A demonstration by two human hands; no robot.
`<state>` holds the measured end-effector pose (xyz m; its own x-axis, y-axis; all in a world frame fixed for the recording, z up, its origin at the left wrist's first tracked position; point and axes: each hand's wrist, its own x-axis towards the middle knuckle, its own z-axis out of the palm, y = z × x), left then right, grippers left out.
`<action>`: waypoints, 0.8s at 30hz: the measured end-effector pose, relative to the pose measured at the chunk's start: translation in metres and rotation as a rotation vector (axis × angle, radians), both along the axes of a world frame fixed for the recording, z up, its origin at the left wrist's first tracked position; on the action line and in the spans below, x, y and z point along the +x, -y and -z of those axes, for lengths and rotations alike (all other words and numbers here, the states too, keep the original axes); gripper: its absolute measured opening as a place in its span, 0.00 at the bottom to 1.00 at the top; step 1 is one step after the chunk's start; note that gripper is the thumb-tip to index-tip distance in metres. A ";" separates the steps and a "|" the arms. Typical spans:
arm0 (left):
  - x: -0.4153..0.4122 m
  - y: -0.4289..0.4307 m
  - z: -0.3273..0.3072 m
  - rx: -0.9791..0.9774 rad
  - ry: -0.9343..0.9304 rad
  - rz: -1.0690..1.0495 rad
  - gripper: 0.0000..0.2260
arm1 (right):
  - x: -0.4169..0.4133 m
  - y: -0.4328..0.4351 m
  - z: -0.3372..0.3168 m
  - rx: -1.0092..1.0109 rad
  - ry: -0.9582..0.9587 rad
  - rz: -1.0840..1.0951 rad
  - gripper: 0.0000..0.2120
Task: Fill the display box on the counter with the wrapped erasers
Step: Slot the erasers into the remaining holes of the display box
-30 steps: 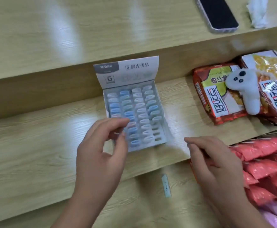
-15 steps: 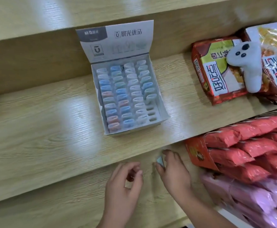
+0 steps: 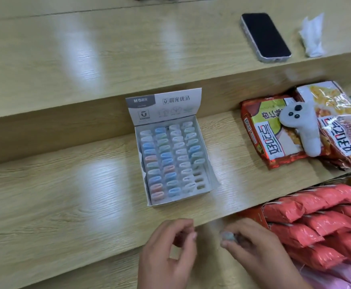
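While right hand (image 3: 251, 245) pinches eraser (image 3: 228, 236) | display box (image 3: 176, 200) — apart, beyond it

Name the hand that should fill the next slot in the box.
Right. The right hand pinches an eraser, and the box has its empty slots in the right column. Whether the left hand holds anything is too blurred to tell.

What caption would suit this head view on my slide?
Nearly full box of erasers, a few slots empty; right hand pinches one eraser below it, left hand curled alongside.
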<state>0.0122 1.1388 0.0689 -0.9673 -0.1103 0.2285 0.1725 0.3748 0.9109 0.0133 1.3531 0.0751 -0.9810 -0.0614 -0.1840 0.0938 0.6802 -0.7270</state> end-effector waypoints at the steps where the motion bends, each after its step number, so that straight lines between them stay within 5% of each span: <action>1: -0.007 0.001 -0.008 -0.001 -0.050 -0.021 0.09 | -0.008 0.001 -0.015 -0.033 -0.059 0.000 0.10; 7: -0.061 0.009 -0.050 -0.049 -0.121 -0.094 0.08 | -0.064 0.018 -0.070 -0.258 -0.304 0.125 0.06; 13: -0.105 0.013 -0.057 -0.427 -0.009 0.061 0.13 | -0.113 0.044 -0.081 -0.342 -0.395 0.113 0.07; 24: -0.104 0.014 -0.035 -0.652 0.057 0.216 0.17 | -0.129 0.039 -0.042 -0.111 -0.402 -0.081 0.07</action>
<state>-0.0914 1.1248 0.1037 -0.9645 0.2293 0.1310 0.2638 0.8120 0.5206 -0.1155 1.3139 0.1173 -0.9646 -0.1390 0.2241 -0.2625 0.5889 -0.7644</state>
